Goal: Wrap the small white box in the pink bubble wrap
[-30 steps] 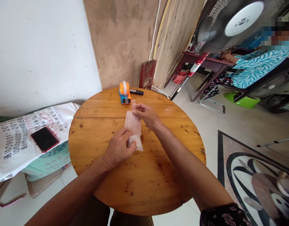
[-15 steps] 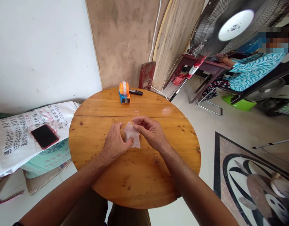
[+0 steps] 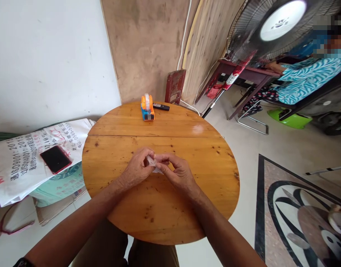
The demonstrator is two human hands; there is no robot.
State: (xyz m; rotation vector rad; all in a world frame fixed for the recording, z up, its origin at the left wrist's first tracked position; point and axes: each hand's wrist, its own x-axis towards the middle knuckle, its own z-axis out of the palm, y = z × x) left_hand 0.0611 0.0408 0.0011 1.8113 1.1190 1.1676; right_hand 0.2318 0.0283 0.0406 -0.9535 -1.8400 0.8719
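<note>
A small piece of crumpled, whitish translucent wrap [image 3: 151, 161] is between my two hands over the round wooden table [image 3: 159, 207]. Whether it is thin plastic or tissue, I cannot tell. My left hand [image 3: 137, 166] is closed around its left side, thumb and fingers pinching it. From the right, my right hand [image 3: 178, 171] pinches the wrap with thumb and forefinger. The fingers cover much of it, and anything inside is hidden. An orange and blue tape dispenser [image 3: 147, 107] with a roll of clear tape stands at the table's far side.
Beside the dispenser lies a black stick-shaped object [image 3: 161, 106]. Left of the table, a phone [image 3: 56, 159] rests on a white printed sack [image 3: 17, 163]. A standing fan [image 3: 281, 22] is at the right, with a seated person [image 3: 306, 83] behind it.
My hands have come closer together, and the wrap that lay spread out is now gathered up between the fingers. A small clear strip on the table beyond my right hand no longer shows there.
</note>
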